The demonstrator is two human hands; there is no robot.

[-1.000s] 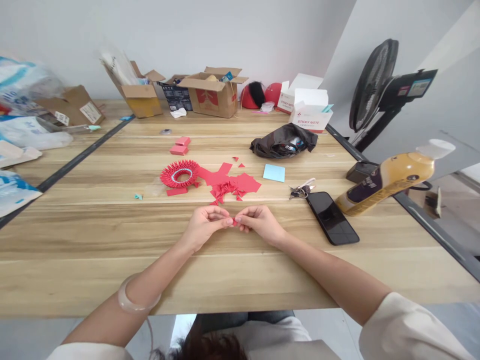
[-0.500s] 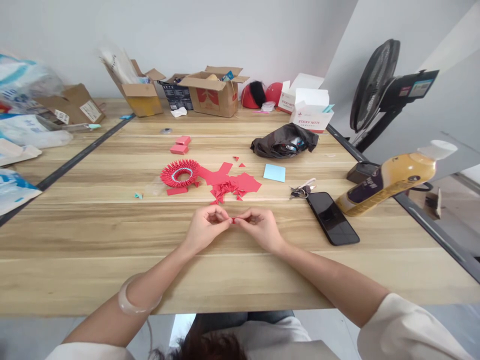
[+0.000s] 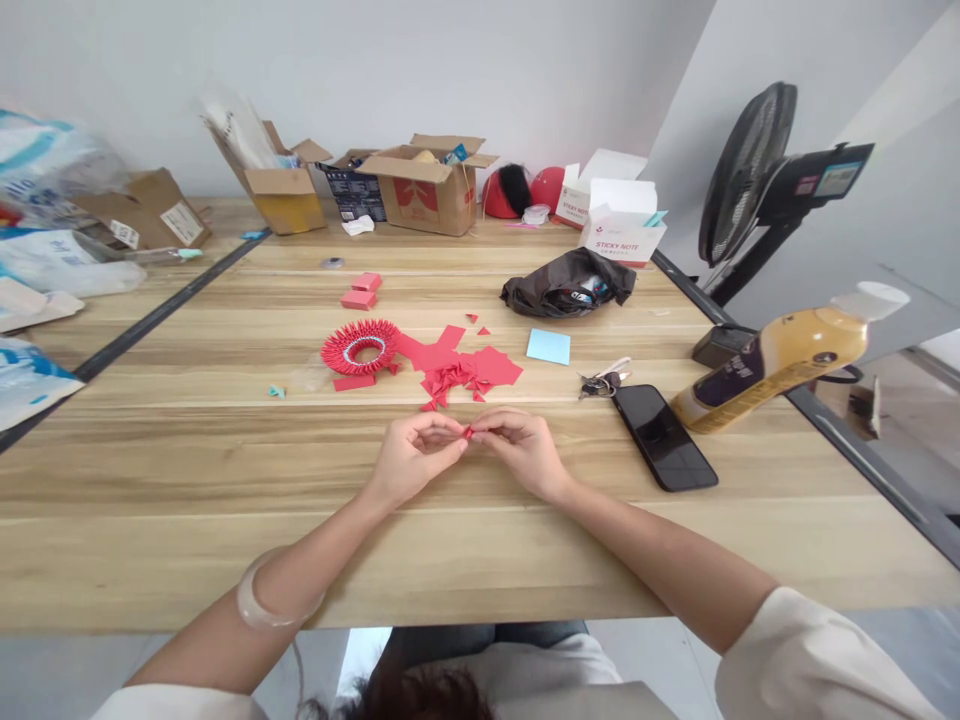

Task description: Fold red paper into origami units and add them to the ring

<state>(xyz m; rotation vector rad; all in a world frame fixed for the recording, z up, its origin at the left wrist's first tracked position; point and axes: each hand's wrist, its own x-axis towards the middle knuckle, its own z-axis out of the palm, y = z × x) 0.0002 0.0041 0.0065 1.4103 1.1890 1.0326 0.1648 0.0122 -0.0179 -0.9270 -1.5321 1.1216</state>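
Observation:
Between the fingertips of my left hand [image 3: 418, 452] and my right hand [image 3: 525, 450] is a small folded red paper piece [image 3: 469, 432]. Both hands pinch it just above the table, and fingers cover part of it. Beyond them lies a heap of folded red paper triangles [image 3: 452, 382], partly over flat red paper sheets [image 3: 495, 366]. Left of the heap sits a spiky red paper ring [image 3: 361, 348] with a pale blue inner band. Two stacks of red paper [image 3: 360, 298] lie farther back.
On the right are a black phone [image 3: 666, 438], keys [image 3: 602, 382] and a tilted yellow bottle [image 3: 780, 360]. A light blue sticky note pad [image 3: 549, 346] and a black plastic bag [image 3: 568, 284] lie farther back. Cardboard boxes [image 3: 427, 190] line the wall, with a fan [image 3: 750, 170] at right.
My fingertips have shifted slightly away from me with the red paper piece, and more of it shows now. The things on the table stay where they were.

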